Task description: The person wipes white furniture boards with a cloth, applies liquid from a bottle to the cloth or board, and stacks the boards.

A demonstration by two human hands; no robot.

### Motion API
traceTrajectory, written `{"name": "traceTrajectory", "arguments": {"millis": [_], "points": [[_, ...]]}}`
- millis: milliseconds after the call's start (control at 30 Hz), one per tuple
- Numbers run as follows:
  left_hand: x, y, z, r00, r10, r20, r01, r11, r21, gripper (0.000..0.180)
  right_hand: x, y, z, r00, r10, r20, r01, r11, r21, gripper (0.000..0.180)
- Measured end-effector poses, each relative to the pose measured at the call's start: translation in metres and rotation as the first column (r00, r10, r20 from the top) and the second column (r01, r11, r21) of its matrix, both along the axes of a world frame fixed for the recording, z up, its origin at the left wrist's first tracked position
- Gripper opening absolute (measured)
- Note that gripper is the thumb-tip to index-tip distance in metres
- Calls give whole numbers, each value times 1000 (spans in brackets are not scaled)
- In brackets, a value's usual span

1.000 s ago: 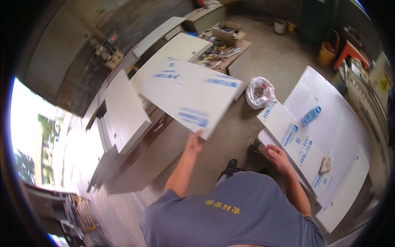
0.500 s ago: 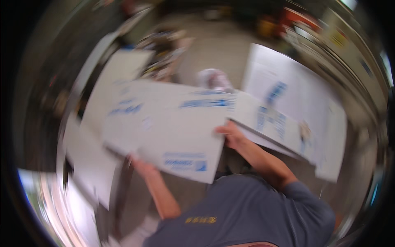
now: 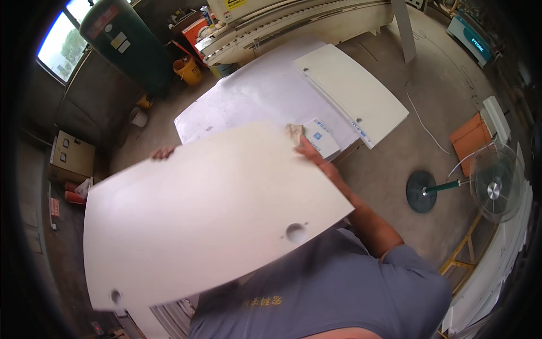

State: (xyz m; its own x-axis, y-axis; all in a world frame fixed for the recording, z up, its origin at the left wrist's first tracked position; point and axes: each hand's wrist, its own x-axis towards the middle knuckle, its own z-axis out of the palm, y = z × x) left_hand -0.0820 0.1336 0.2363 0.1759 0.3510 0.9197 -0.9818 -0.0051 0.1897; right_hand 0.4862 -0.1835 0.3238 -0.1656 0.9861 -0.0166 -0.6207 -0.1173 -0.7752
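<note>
A large white board (image 3: pixel 203 209) with two round recesses along its near edge is held tilted in front of my body. Only the fingertips of my left hand (image 3: pixel 162 153) show, curled over the far edge; the rest is hidden behind the board. My right hand (image 3: pixel 309 151) grips the board at its far right corner. Just beyond that hand is a crumpled cloth (image 3: pixel 294 133), beside a small white piece with blue print (image 3: pixel 319 135).
A pale worktable (image 3: pixel 243 96) carries another white panel (image 3: pixel 353 90) with round recesses. Behind it runs a long machine (image 3: pixel 299 39). A fan (image 3: pixel 420 192) stands on the right floor, near stacked boards (image 3: pixel 491 277). A green tank (image 3: pixel 121 48) and a yellow bucket (image 3: pixel 187 70) are far left.
My view has swung to the right, toward the worktable. A plain white face with recesses now faces me, where a blue-printed face showed before. Both hands still hold a board.
</note>
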Motion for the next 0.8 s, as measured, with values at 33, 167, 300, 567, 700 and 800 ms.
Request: {"name": "traceTrajectory", "arguments": {"millis": [33, 167, 300, 567, 700, 800], "points": [[138, 37, -33, 996, -84, -2, 83, 993, -79, 32, 66, -6, -35, 952, -170, 255, 120, 972, 200, 52], [463, 59, -8, 984, -173, -31, 168, 978, -127, 41, 232, -33, -44, 889, -68, -453, 102, 993, 51, 60], [670, -18, -25, 954, -156, -255, -46, 767, -640, 47, 358, -81, -98, 916, -393, -73, 340, 862, -377, 63], [748, -133, -17, 853, -517, -77, 7, 159, -987, 63, 428, -102, -108, 763, -646, -16, 604, 722, -336, 78], [818, -73, -114, 725, -522, -449, -513, 26, -858, 50, 435, -48, -121, 746, -662, 72, 642, 686, -342, 73], [837, -24, -143, 716, -497, -491, -559, 14, -829, 44, 443, 1, -138, 743, -662, 99, 643, 665, -380, 71]]}}
